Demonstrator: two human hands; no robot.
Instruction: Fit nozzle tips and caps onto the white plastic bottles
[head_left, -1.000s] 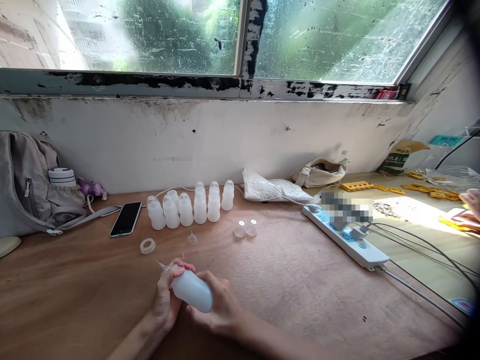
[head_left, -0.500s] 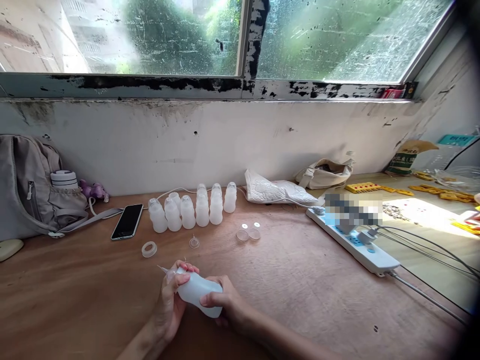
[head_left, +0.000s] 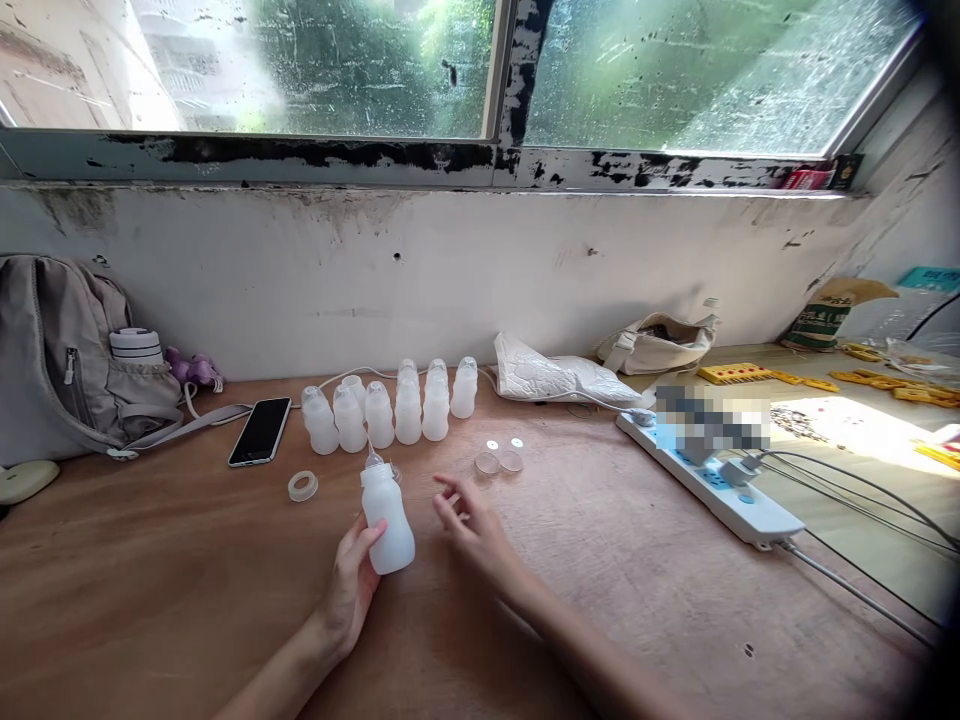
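Note:
My left hand [head_left: 354, 585] grips a translucent white baby bottle [head_left: 388, 530] near its lower side. The bottle tilts slightly, with a clear nipple and thin tip at its top end. My right hand [head_left: 474, 520] is off the bottle, to its right, fingers apart and partly curled with nothing in them. Past that hand lie two clear round caps [head_left: 499, 461] and two small white discs [head_left: 492, 445]. A whitish ring [head_left: 303, 486] rests on the table left of the held bottle. Partly hidden behind the bottle's neck is a small clear nipple [head_left: 397, 472].
Several capped bottles [head_left: 379, 415] stand in a group toward the wall. A phone [head_left: 259, 432] and a grey backpack [head_left: 67, 360] are at left. A white package [head_left: 562, 378] lies behind; a power strip [head_left: 712, 490] with cables crosses the right side.
My right hand has let go of the bottle and moved right. The bottle has turned from lying sideways to nearly upright, and my left hand has shifted from its neck end to its body.

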